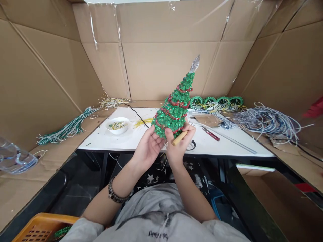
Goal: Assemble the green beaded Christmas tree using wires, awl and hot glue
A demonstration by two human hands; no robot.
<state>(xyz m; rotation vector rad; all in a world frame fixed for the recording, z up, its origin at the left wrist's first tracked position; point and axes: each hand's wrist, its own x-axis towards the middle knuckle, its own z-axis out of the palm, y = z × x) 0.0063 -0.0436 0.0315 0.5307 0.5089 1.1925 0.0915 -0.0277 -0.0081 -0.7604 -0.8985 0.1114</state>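
A green glittery Christmas tree ornament with red garlands is tilted to the right above the table, its tip wrapped in clear plastic film. My left hand cups the bottom edge of the tree from the left, fingertips on its base. At the right of the base, my right hand grips the tree with the thumb in front. A short tan rod, like a wooden handle, is also held across the fingers of that hand. Thin wires hang below; the underside of the tree is hidden.
On the white table are a white bowl with small clippings, yellow wires, red-handled tweezers and a metal ruler. Wire bundles lie right, green-white wires left. Cardboard walls surround it. An orange basket stands low left.
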